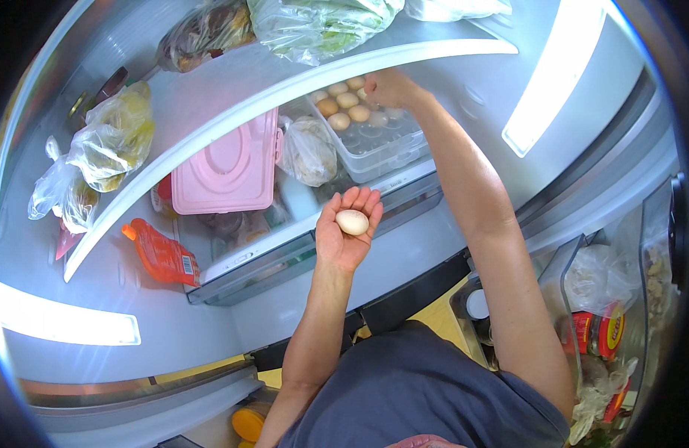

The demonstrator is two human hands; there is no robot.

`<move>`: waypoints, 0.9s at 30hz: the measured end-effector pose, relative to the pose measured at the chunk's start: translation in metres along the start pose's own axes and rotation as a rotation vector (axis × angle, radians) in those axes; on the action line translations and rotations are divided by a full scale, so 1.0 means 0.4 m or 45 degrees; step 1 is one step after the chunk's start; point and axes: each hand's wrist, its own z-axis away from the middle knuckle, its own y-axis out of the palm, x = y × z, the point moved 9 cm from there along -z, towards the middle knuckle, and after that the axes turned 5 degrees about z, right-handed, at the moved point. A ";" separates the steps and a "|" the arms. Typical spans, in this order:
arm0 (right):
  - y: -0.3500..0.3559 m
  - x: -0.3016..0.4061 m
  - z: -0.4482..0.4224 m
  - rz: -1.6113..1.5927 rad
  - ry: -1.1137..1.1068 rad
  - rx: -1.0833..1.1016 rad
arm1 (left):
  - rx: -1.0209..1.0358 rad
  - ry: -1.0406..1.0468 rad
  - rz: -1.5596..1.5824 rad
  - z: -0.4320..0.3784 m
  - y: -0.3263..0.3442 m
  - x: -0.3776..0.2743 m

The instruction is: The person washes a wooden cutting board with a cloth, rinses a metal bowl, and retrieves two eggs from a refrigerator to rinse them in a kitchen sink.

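Observation:
My left hand (344, 246) is palm up in front of the refrigerator shelf, with one pale egg (353, 222) resting in its cupped palm. Under the glass shelf, my right hand (390, 89) reaches into a clear plastic egg box (372, 162). Its curled fingers are at the eggs on the far side, and whether they grip one is hidden. Several brown and cream eggs (347, 100) sit in the box's round hollows. The hollows nearer me hold no eggs.
Left of the egg box are a knotted plastic bag (309, 151), a pink lidded container (227, 162) and an orange pouch (165, 255). The glass shelf's white front edge (255, 95) arches above. Bagged greens (327, 25) lie on it. Door bins with jars (599, 333) stand right.

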 end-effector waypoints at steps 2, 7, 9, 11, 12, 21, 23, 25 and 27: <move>0.045 0.032 0.028 -0.046 -0.005 0.221 | -0.021 0.026 -0.006 0.007 -0.004 -0.017; 0.088 -0.028 0.030 -0.086 -0.108 0.112 | -0.026 0.011 -0.015 0.006 0.004 0.007; 0.087 -0.007 0.031 -0.100 -0.117 0.097 | -0.030 0.027 -0.024 0.009 0.000 -0.002; 0.095 0.015 0.034 0.008 -0.080 0.182 | -0.026 0.032 -0.013 0.008 -0.008 -0.009; 0.097 0.007 0.030 0.011 -0.077 0.180 | -0.016 0.024 -0.006 0.006 -0.007 -0.006; 0.064 0.013 0.040 -0.012 -0.095 0.004 | 0.017 0.026 0.000 0.002 -0.002 -0.004; 0.054 0.127 0.077 -0.106 -0.388 -0.046 | -0.005 0.053 0.013 0.001 -0.005 -0.022; 0.073 0.146 0.066 -0.015 -0.426 -0.041 | 0.011 0.041 0.013 -0.004 0.010 -0.013; 0.092 0.157 0.066 0.075 -0.467 -0.036 | 0.063 0.040 0.007 -0.007 0.022 -0.009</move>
